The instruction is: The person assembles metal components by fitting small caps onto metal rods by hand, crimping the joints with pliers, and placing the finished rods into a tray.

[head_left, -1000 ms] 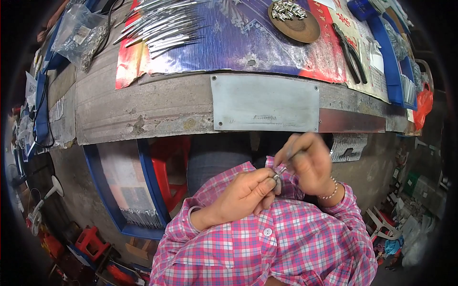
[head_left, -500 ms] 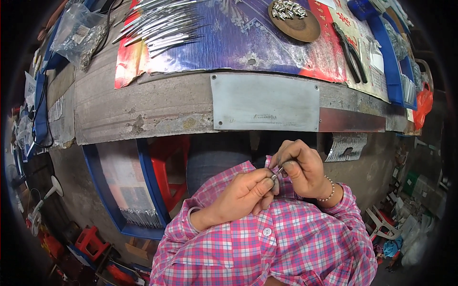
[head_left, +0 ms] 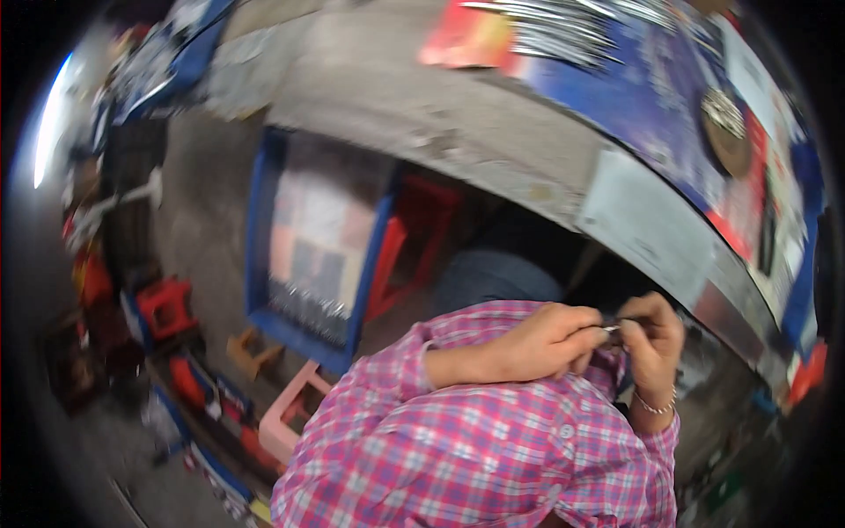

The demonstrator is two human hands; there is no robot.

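Close together in front of my checked shirt, both hands work at one small spot. My left hand (head_left: 550,341) is closed, thumb and forefinger pinching a small shiny metal piece (head_left: 610,328). From the other side my right hand (head_left: 653,343), with a beaded bracelet at its wrist, pinches the same piece. Fingers cover most of it, and motion blur hides its exact shape. Beyond my hands, a pale metal plate (head_left: 651,220) is fixed along the workbench's front edge.
Long thin metal rods (head_left: 563,35) lie piled on the workbench (head_left: 378,84). Farther right are a round dish (head_left: 729,145) of small metal parts and dark-handled pliers (head_left: 768,224). A blue-rimmed tray (head_left: 253,264) holding metal pieces stands left, beside a red stool (head_left: 396,251).
The view has swung left, so the bench, tray and hands sit farther right in the picture, and a pink stool has come into view. Both hands keep pinching the small piece.
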